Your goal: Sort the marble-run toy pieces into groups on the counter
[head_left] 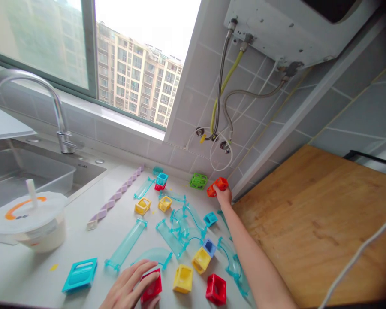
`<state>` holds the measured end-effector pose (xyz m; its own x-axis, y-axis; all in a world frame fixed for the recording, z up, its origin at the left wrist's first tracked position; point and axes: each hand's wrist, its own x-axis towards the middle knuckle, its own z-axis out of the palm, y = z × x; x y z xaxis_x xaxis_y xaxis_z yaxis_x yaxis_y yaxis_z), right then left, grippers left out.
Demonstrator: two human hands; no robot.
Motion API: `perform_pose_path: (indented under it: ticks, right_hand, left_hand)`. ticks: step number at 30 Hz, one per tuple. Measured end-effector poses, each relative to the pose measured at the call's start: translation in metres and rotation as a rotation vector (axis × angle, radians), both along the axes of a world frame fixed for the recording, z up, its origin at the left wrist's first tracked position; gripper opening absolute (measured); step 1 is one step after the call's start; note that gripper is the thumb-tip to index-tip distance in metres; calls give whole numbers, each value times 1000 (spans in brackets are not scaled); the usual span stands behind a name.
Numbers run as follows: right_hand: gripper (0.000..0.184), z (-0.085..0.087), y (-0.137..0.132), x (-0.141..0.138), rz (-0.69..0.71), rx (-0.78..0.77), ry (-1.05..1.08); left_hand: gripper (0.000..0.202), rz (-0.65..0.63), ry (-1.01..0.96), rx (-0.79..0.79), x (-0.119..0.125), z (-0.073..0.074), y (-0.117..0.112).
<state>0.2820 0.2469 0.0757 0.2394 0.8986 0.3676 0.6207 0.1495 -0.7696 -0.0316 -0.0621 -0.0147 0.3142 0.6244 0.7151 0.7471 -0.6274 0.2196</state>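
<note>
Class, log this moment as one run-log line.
left hand: holds red block | right hand: grips orange block | countertop: teal track pieces

A red cube shows under the fingers of the left hand. Just right of those fingers are a yellow cube and a second red cube; to their left is a cyan frame block. At the fingertips of the right hand is an orange cube, with a green lattice cube just left of them. Between the two hands, the track pieces are clear turquoise. Beyond the left fingers, a zigzag strip is pale lilac and the tub lid white with an orange arc. Right of the right-hand fingers, the wooden board is honey-brown, streaked with grain.
</note>
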Motion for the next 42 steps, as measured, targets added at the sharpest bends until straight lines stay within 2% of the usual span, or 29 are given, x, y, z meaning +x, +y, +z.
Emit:
perform_pose_path:
  ticks: [2, 4, 6, 8, 10, 12, 15, 19, 23, 30, 39, 42]
  right_hand:
    - [41, 16, -30, -4, 37, 24, 85]
    - [40, 31, -72, -10, 105, 46, 177]
    - [36, 43, -125, -20, 320, 33, 426]
    - [32, 51, -183, -34, 521, -82, 540]
    - [30, 53, -236, -51, 637, -208, 626]
    - [34, 50, -278, -66, 697, -314, 725]
    - [41, 41, -318, -83, 718, -353, 861]
    - [44, 33, -338, -92, 653, -292, 870]
    - [41, 38, -345, -94, 560, -219, 880]
    - [36, 40, -352, -95, 556, -215, 935]
    - [34, 22, -348, -99, 473, -215, 973]
    - [41, 16, -349, -101, 469, -243, 987]
  left_hand:
    - [41, 11, -59, -26, 1, 4, -2]
    - [37, 40, -136, -66, 2, 12, -5]
    - [33, 61, -190, -93, 5, 28, -8]
    - [37, 48, -188, -96, 12, 50, -12]
    - [55, 20, -142, -108, 23, 76, -18]
    - [72, 39, -143, -148, 36, 100, -23]
    - [68, 53, -181, -206, 52, 123, -33]
    - [67, 24, -171, -234, 56, 130, -46]
    - [62, 24, -117, -277, 53, 130, -52]
    - [57, 24, -98, -339, 59, 132, -51]
    - [59, 31, 14, -288, 59, 123, -42]
    - [55, 9, -46, -334, 55, 124, -42]
